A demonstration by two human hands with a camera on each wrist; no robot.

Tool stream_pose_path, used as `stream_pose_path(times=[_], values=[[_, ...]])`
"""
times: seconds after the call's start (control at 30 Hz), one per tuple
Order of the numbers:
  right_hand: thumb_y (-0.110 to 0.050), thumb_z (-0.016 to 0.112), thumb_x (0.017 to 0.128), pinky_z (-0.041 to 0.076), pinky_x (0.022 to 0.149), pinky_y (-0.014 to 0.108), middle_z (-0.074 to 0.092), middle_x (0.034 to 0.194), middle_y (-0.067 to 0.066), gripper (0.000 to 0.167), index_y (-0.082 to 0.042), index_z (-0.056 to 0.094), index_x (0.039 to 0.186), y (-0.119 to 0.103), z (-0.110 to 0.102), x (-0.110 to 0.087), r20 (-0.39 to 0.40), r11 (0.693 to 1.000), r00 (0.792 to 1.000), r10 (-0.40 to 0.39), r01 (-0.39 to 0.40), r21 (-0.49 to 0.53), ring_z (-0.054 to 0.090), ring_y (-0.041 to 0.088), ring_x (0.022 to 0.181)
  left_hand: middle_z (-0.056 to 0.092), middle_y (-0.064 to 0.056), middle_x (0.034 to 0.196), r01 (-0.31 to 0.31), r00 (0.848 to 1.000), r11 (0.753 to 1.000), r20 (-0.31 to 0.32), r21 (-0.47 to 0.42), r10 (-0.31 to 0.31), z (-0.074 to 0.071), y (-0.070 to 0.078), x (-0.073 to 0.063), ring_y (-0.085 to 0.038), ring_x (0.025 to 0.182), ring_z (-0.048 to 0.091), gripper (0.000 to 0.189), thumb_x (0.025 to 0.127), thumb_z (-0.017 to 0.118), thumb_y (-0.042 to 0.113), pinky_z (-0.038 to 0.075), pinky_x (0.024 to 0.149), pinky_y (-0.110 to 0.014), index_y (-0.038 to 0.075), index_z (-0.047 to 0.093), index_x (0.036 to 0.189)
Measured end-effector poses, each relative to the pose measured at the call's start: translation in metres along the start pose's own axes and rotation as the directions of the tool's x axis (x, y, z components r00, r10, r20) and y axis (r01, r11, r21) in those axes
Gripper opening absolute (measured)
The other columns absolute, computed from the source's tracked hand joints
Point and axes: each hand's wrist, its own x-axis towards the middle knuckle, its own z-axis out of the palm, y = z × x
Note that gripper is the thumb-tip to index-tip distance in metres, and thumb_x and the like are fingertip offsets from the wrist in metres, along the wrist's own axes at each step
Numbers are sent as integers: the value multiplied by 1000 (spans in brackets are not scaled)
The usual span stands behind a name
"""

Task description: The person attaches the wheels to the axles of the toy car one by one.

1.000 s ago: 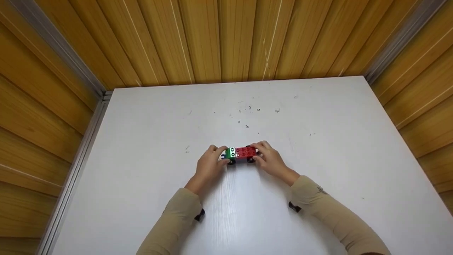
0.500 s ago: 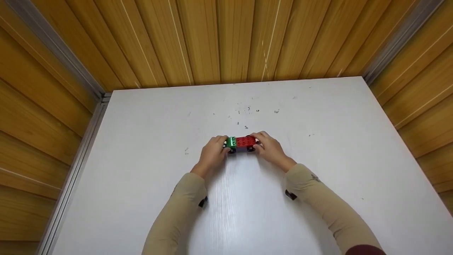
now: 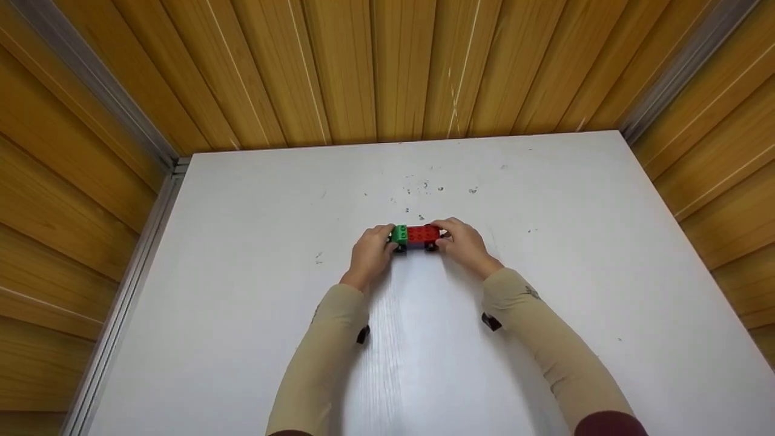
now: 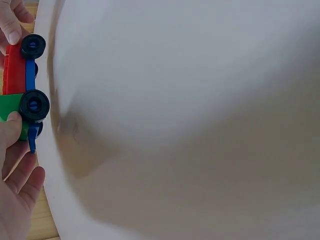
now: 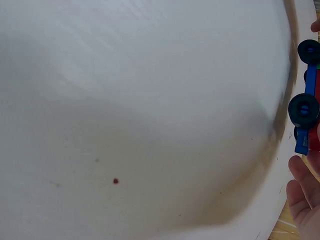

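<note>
A small toy car made of building blocks [image 3: 422, 234] is held between both hands near the middle of the table. Its left end is a green block [image 3: 399, 234], its right end a studded red block [image 4: 15, 70]. Under them runs a blue base [image 5: 310, 82] with black wheels [image 4: 34, 106]. My left hand [image 3: 370, 253] pinches the green end, thumb on the near side. At the red end, my right hand [image 3: 466, 245] pinches with thumb and fingers. Fingers cover parts of both ends. Whether the wheels touch the table, I cannot tell.
The white tabletop [image 3: 254, 212] carries dark specks and scuffs beyond the hands. Wood-patterned walls [image 3: 351, 72] enclose its back and sides, with a metal rail [image 3: 136, 266] along the left. A small black device [image 3: 491, 321] sits beneath the right cuff, another [image 3: 363, 334] beneath the left.
Both hands have moved away from the body, towards the table's far edge, carrying the toy car with them. It has shifted very slightly rightward. Both grips stay as they were.
</note>
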Motion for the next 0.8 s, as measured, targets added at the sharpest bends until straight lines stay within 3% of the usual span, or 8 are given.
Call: stream_pose_path(times=[0.53,0.8], values=[[-8,58,82,42,87,41,58,113,15,39,-10,54,121,6,4,3,49,998,998,44,-46,48,54,27,101,55,-7,121,72,997,996,29,-48,-71,7,1,1,-23,111,51,40,87,55,18,40,95,-34,10,49,125],[-16,58,83,41,89,43,52,119,19,52,-8,41,131,12,-7,-4,98,993,993,60,-69,97,51,30,103,51,-8,126,112,992,992,59,-49,-109,-5,-1,-4,-24,115,48,51,84,58,29,41,94,-37,16,42,131]])
